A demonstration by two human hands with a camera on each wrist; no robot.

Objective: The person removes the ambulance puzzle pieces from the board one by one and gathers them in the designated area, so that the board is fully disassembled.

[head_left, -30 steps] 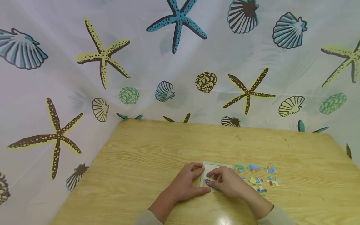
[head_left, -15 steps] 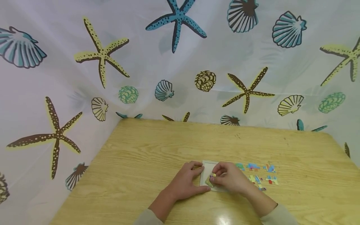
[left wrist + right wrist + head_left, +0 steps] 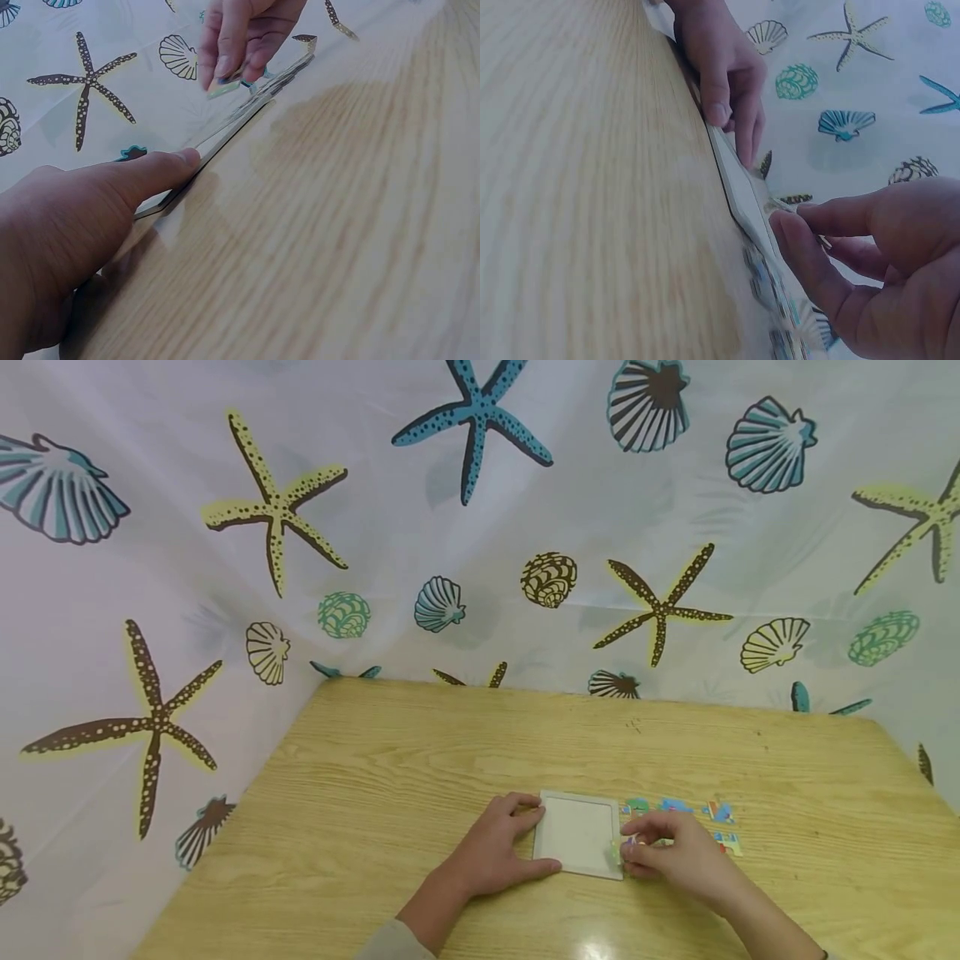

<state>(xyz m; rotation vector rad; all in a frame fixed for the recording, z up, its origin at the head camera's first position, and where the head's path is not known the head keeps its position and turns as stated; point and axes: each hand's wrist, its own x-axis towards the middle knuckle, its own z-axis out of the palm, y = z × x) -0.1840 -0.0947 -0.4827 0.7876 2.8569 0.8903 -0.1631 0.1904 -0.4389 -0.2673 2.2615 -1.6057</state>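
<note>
A shallow square puzzle tray point(image 3: 579, 835) with a pale bare inside lies on the table. My left hand point(image 3: 501, 843) rests at its left side, thumb along the near corner and fingertips touching the far left edge. In the left wrist view the left thumb point(image 3: 154, 178) stretches straight along the tray's rim. Over the tray's right edge, my right hand point(image 3: 671, 852) pinches a small jigsaw piece point(image 3: 615, 852) between thumb and fingers. The left wrist view shows that jigsaw piece point(image 3: 225, 88) held above the tray, tilted. The right hand hides part of the other pieces.
Several colourful jigsaw pieces point(image 3: 720, 812) lie on the wooden table point(image 3: 420, 752) right of the tray, partly behind my right hand. A white curtain point(image 3: 360, 468) printed with starfish and shells stands along the table's back and left sides.
The right hand has moved right from over the tray's middle to its right edge, still pinching a piece, uncovering the tray's inside. The left hand has stayed in place.
</note>
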